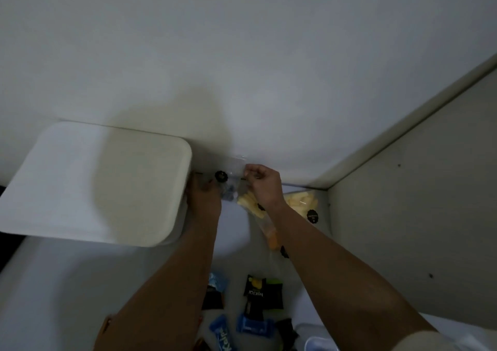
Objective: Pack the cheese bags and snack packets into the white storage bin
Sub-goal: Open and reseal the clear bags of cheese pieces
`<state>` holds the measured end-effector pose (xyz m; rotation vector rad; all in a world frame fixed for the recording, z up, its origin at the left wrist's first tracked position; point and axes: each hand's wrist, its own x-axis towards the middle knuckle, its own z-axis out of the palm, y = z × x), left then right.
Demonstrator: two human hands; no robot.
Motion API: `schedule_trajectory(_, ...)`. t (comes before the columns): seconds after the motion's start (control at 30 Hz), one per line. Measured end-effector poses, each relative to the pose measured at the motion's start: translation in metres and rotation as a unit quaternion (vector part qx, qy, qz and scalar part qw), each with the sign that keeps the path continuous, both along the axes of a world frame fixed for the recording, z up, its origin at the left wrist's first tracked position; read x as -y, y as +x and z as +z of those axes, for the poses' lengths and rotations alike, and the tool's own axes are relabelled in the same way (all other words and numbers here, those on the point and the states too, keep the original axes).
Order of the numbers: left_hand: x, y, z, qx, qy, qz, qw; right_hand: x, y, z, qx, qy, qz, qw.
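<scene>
A clear cheese bag [233, 171] with a round black sticker is held up near the back wall. My right hand [265, 185] pinches its top corner. My left hand [205, 196] grips its lower left side, next to the white storage bin [88, 181]. Below my right hand lie a bag of pale cheese sticks [248, 202] and an orange cheese bag [270, 233]. Another pale cheese bag [302, 202] lies in the corner. Blue, black and green snack packets [254, 301] are scattered on the white surface between my forearms. The bin's inside is hidden.
A white wall [242, 54] rises behind the surface. A beige side panel [416, 189] closes the right side. A clear plastic container [314, 340] sits at the bottom right. The bin stands at the left, against the wall.
</scene>
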<state>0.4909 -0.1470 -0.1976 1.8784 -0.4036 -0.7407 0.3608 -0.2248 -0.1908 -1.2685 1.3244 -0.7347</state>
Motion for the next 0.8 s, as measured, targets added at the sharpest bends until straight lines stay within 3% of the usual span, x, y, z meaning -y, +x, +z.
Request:
schedule_trajectory(0.1,-0.01,-0.011,0.002,-0.014,0.014,0.016,1.0,-0.001,-0.017,0.004,-0.045,-0.013,-0.014,0.999)
schedule_trajectory(0.2,-0.018,-0.021,-0.006,-0.07,0.068,-0.049,0.994,-0.002,-0.042,0.011,-0.161,-0.043,-0.011,0.986)
schedule_trajectory(0.33,-0.027,-0.05,-0.006,-0.281,0.112,-0.134,0.944,-0.009,-0.073,0.011,-0.334,0.0,0.131,0.933)
schedule_trajectory(0.43,-0.029,-0.072,-0.011,-0.331,0.128,-0.156,0.922,-0.014,-0.083,0.005,-0.41,0.024,0.211,0.887)
schedule_trajectory(0.63,-0.029,-0.088,-0.016,-0.332,0.126,-0.17,0.919,-0.021,-0.089,-0.004,-0.446,0.024,0.203,0.871)
schedule_trajectory(0.8,-0.029,-0.084,-0.013,-0.276,0.123,-0.171,0.938,-0.01,-0.098,-0.004,-0.318,0.084,0.108,0.938)
